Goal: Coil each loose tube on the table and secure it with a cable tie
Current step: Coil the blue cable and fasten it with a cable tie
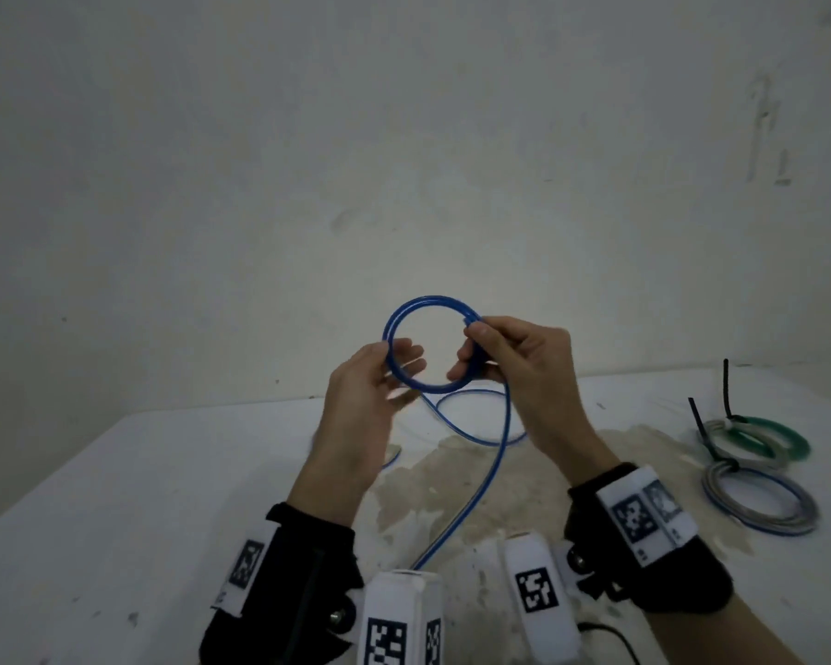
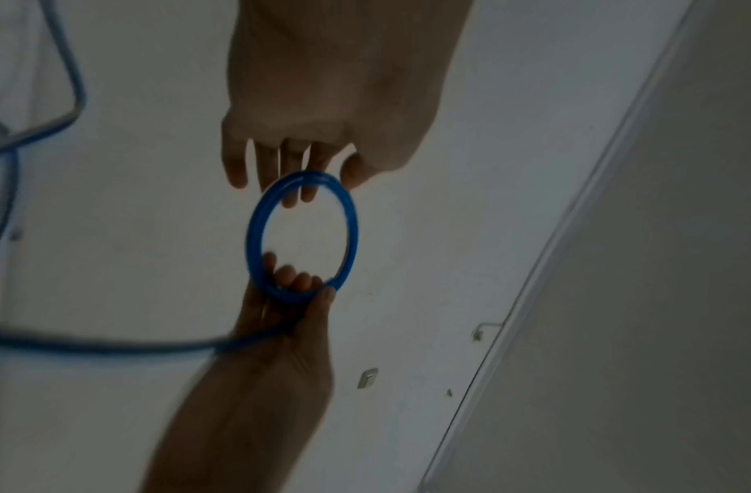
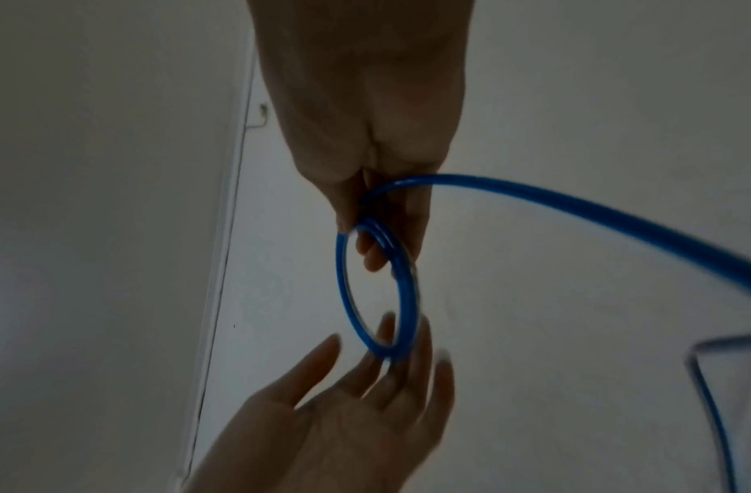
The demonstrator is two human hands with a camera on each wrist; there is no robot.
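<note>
A blue tube is wound into a small ring of a few turns, held upright above the white table. My right hand pinches the ring's right side between thumb and fingers. My left hand touches the ring's left side with straight, spread fingers. The tube's loose tail drops from my right hand, loops on the table and runs toward the front edge. In the left wrist view the ring hangs between my left hand and right hand. In the right wrist view the ring spans from my right hand to my left hand.
At the table's right lie tied coils: a green one and a grey one, each bound with a black cable tie whose tail sticks up. A brownish stain marks the table's middle. A bare wall stands behind.
</note>
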